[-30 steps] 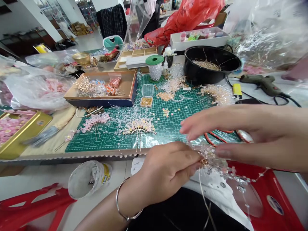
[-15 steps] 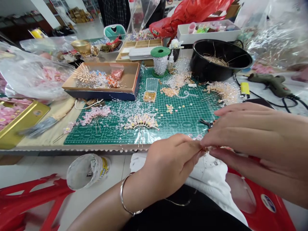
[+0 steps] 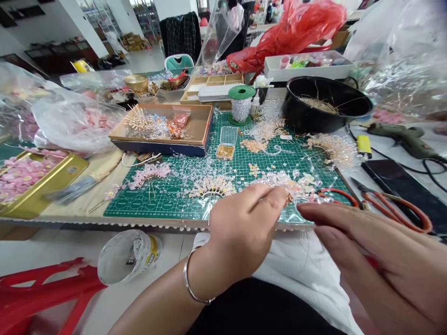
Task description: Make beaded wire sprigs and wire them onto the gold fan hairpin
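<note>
My left hand (image 3: 240, 228), a silver bangle on its wrist, is closed in a pinch on a clear and pink beaded ornament (image 3: 289, 184) at the near edge of the green cutting mat (image 3: 244, 167). My right hand (image 3: 377, 260) hovers low on the right with its fingers stretched out and together, holding nothing, its tips just short of the ornament. On the mat lie two more beaded hair combs (image 3: 213, 186), one of them pink (image 3: 148, 171), among scattered clear beads. Red-handled scissors (image 3: 387, 207) lie just beyond my right hand.
A brown tray of beads (image 3: 164, 125) and a small bead case (image 3: 226, 142) sit behind the mat. A green-capped spool (image 3: 240, 102), a black bowl (image 3: 324, 104), a glue gun (image 3: 408, 137), a phone (image 3: 405, 186) and a yellow lighter (image 3: 363, 144) are further back and right. Below the table edge are a white tub (image 3: 127, 256) and a red stool (image 3: 45, 293).
My left hand has carried the beaded ornament up from my lap to the mat's near edge. My right hand has let go of it and drawn back, fingers straightened.
</note>
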Available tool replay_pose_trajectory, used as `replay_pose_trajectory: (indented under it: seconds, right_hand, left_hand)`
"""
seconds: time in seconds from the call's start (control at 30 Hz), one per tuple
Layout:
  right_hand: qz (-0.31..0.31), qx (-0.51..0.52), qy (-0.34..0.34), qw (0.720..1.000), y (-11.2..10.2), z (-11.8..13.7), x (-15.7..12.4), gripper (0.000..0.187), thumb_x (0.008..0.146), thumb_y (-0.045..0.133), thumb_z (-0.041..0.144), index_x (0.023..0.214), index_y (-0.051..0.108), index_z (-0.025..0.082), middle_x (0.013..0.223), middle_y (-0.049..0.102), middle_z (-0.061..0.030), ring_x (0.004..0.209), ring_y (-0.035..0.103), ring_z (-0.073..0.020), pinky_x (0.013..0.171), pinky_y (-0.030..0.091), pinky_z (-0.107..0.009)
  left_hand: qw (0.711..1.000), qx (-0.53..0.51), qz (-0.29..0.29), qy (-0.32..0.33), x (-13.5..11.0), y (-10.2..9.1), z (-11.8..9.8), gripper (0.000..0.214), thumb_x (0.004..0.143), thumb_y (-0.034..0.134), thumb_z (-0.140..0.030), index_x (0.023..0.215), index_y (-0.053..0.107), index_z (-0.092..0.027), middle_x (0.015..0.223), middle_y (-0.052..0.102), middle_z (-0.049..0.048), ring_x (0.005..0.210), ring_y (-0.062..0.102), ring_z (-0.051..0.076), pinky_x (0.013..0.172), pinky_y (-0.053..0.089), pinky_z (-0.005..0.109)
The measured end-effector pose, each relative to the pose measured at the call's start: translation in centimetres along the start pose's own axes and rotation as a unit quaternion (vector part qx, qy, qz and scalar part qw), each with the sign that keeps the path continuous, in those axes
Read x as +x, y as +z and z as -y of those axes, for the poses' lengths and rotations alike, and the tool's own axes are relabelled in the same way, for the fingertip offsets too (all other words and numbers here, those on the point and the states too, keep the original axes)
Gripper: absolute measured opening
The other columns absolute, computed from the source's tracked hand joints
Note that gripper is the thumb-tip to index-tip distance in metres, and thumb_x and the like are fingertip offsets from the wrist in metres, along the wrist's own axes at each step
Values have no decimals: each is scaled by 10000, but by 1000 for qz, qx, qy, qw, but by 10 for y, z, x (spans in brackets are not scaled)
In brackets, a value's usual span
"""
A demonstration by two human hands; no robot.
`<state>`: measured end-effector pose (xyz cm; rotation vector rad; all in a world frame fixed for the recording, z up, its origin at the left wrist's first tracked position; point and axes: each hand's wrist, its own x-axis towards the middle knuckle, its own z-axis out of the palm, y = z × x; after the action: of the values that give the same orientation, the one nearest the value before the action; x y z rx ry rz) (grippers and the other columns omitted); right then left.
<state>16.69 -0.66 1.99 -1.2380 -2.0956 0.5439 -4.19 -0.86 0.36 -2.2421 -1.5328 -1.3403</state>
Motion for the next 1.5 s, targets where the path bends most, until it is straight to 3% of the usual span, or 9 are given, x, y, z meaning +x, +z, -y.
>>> replay_pose_trajectory:
  seconds: [0.17,0.33,0.43,1.0,1.1,1.17,1.23,1.37,1.5]
  right_hand:
    - [134,254,171,943,17,17,25,305,960,593,547,953,726,272,1033,753,-55,998,698,-257,853,569,-353]
    - [206,608,369,672,20,21,29,286,865,754,444,771,682,183,654,568,5,532,491,-85,494,461,-180]
    - [201,667,415,585,19,22,26,280,847,782,406,738,679,170,584,357,61,480,202,-39,386,204,-127]
    - [177,695,303,628,36,16,8,173,921,702,392,883,713,224,500,131,120,431,90,-59,388,167,-163]
    - [207,626,285,696,32,1,12,194,952,666,397,970,732,216,493,366,83,455,359,-79,504,399,-184]
    - [247,557,246,754,27,-6,17,211,977,642,398,994,738,212,719,637,-3,781,625,-149,809,517,-266]
    - [263,518,228,782,22,-10,22,230,981,634,419,986,740,215,992,700,-55,1075,614,-213,992,479,-339]
    - [213,561,298,743,18,-6,29,233,907,716,431,882,734,201,891,673,-48,900,625,-192,847,551,-297]
    - [167,629,391,651,19,3,33,235,782,836,341,776,687,160,726,549,-14,642,495,-101,605,536,-208]
  left_hand:
    - [997,73,15,20,-1,2,-3,206,1030,516,-258,1101,692,-178,941,785,57,713,714,160,591,511,259]
    - [993,99,17,55,-1,3,-1,213,1032,500,-242,1068,698,-171,950,782,54,654,684,145,542,439,261]
    - [994,96,8,56,-3,5,0,228,1035,474,-217,1024,698,-175,941,782,51,630,666,138,534,419,269]
    - [998,-44,-11,33,4,1,1,181,1010,536,-128,1112,683,-156,859,752,23,739,691,116,637,543,220]
    - [997,35,-5,72,2,1,4,201,1019,509,-142,1131,675,-128,829,761,40,659,684,128,555,486,240]
    - [992,83,4,96,1,0,3,217,1032,492,-179,1120,677,-109,810,764,47,614,669,138,509,432,264]
    - [988,104,19,110,1,0,2,238,1033,489,-193,1131,680,-90,789,758,46,598,661,145,496,400,280]
    - [985,125,30,116,1,3,0,272,1038,454,-185,1111,697,-88,776,755,40,562,629,139,485,369,297]
    - [981,155,29,111,0,9,-1,258,1020,463,-144,1062,714,-98,723,729,23,515,569,137,456,316,316]
